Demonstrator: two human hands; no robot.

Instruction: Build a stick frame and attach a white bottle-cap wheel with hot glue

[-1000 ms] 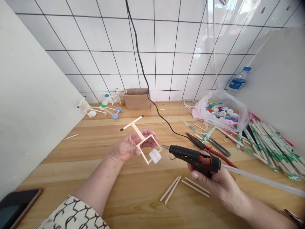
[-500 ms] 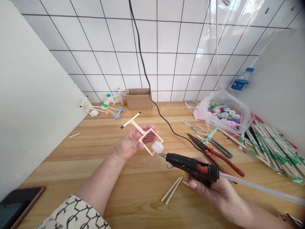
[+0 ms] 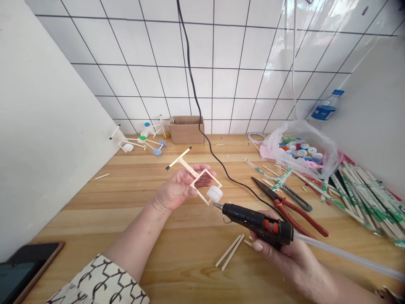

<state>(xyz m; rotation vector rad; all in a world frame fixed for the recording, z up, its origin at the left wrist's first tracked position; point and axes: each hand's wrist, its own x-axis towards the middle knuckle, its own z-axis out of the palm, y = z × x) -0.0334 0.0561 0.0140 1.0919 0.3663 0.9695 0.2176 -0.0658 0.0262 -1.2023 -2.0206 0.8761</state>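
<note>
My left hand [image 3: 179, 188] grips a small frame of wooden sticks [image 3: 189, 168], with a crossbar that has black ends. At the frame's forked end sits a white bottle cap [image 3: 215, 194]. In my right hand [image 3: 294, 264] is a black hot glue gun [image 3: 253, 219], a clear glue stick [image 3: 348, 254] running out of its back. The nozzle points at the cap and the fork's lower tip, a small gap apart. Below the gun, several short wooden sticks [image 3: 232, 253] lie on the table.
Pliers [image 3: 294, 207] and a utility knife [image 3: 297, 198] lie right of the gun. Behind are a bag of bottle caps [image 3: 300, 147], wrapped chopsticks [image 3: 370, 198], a bottle [image 3: 325, 107], a cardboard box [image 3: 186, 131] and finished-looking stick models [image 3: 142, 141]. A black cord [image 3: 218, 158] crosses the table; a phone [image 3: 28, 270] lies front left.
The nozzle has drawn slightly away from the cap, leaving a wider gap. The whole view has shifted a little; both hands keep their holds.
</note>
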